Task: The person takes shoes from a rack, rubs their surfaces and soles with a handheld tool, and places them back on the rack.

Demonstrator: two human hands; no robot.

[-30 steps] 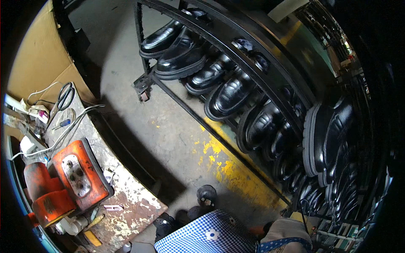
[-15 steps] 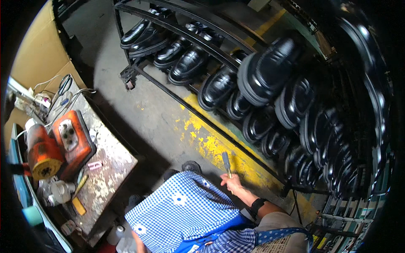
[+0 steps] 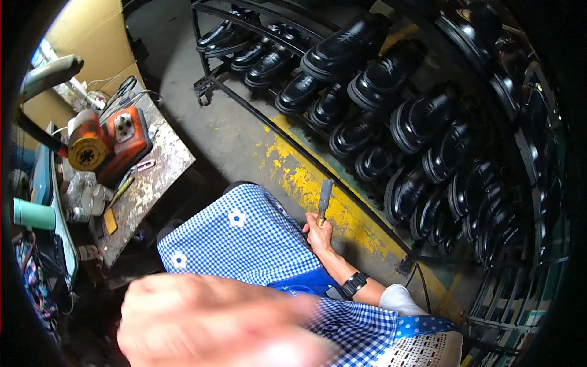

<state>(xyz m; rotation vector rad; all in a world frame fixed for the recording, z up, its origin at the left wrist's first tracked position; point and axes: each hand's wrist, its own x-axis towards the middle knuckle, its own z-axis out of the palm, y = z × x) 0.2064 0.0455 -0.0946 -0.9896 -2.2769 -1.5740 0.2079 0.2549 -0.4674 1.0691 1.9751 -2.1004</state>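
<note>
My right hand (image 3: 319, 235), on an arm with a dark wristwatch (image 3: 353, 285), is closed round a tool with a dark grey cylindrical end and a brass-coloured neck (image 3: 324, 202). The grey end points up and away from me, over the yellow-painted floor. Large and close in the lower left is my left hand (image 3: 214, 318); motion smears its fingers, so I cannot make out whether they hold anything. Behind it lies my blue-and-white checked apron (image 3: 244, 238) with white flowers, spread over my lap.
A black metal rack (image 3: 269, 125) full of shiny black shoes (image 3: 422, 119) runs from the far middle to the right. On the left a worn worktable (image 3: 162, 165) carries an orange power box (image 3: 128, 131), a pink clip and a yellow piece. A mint-green cup (image 3: 35, 213) stands nearer.
My left hand has risen from beside the apron to close in front of the view. My right hand still grips the tool. The whole view has shifted, bringing the green cup further in.
</note>
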